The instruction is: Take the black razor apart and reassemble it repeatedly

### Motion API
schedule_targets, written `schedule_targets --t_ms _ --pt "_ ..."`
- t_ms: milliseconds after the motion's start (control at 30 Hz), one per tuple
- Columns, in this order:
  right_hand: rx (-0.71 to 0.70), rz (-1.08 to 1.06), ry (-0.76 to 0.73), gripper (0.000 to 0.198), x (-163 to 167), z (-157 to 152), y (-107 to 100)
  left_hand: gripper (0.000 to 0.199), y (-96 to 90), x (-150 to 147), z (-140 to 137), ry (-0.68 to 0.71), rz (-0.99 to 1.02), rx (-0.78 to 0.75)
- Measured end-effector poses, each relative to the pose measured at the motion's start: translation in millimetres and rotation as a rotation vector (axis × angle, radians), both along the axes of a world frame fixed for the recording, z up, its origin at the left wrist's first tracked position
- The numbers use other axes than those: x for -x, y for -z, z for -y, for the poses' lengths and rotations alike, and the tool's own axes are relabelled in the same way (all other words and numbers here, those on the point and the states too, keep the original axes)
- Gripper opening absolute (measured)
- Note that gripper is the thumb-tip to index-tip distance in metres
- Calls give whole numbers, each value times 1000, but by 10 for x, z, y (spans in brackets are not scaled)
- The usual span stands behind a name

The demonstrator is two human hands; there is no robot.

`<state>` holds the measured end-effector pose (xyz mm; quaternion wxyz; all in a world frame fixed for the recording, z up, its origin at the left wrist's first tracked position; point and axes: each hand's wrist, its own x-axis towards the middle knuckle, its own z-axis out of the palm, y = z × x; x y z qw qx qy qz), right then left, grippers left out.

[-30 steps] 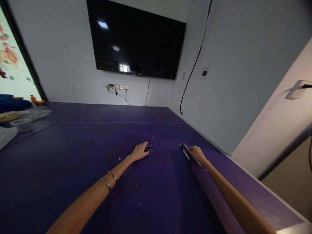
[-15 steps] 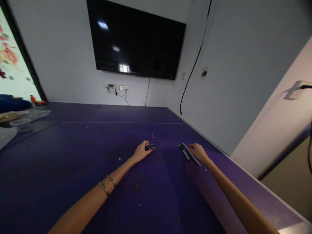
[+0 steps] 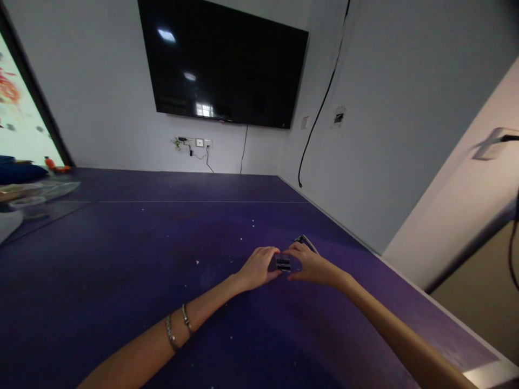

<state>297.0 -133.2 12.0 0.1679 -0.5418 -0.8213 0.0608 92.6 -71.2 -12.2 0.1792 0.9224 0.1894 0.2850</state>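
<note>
Between both hands is a small clear case (image 3: 283, 262) with a row of dark pieces in it, perhaps razor cartridges. My left hand (image 3: 259, 267) grips its left side, thumb at the near edge and fingers at the far edge. My right hand (image 3: 311, 265) closes on its right side in the same way, fingertips at the corners. Just behind my right hand lie a razor (image 3: 300, 239) and a slim pale strip-like item (image 3: 310, 245), both mostly hidden by that hand.
Small white scraps are scattered over the purple tabletop (image 3: 133, 259). Plastic wrapping (image 3: 44, 190) and dark blue cloth (image 3: 20, 173) lie at the far left, with an orange object (image 3: 51, 163) behind. A black cable (image 3: 319, 108) hangs along the right wall; a television (image 3: 227, 65) is mounted ahead.
My left hand has carried the case to the right and nearer. My right hand has left the spot beside the razor and strip and moved left onto the case.
</note>
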Motion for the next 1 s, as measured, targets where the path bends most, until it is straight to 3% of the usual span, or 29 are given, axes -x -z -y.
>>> schedule_targets --t_ms 167,300,367,533,667,767,1000 --pt "-27 28 -7 45 64 56 -7 45 32 -32 43 0 15 38" --pt "13 -27 -64 42 -15 1 -29 52 76 -15 47 -5 13 53" --pt "23 -54 -32 46 -208 -66 -48 55 100 41 24 -36 -4 51" --pt "99 -45 247 58 -1088 -285 -40 48 177 299 -145 -137 -37 61" --pt "258 19 422 70 -1664 -443 89 42 238 481 -297 -214 -32 81" --pt "345 60 453 69 -1823 -536 199 40 267 555 -348 -247 -36 91" --pt "458 -32 477 70 -1810 -693 345 38 295 647 -338 -257 -54 76"
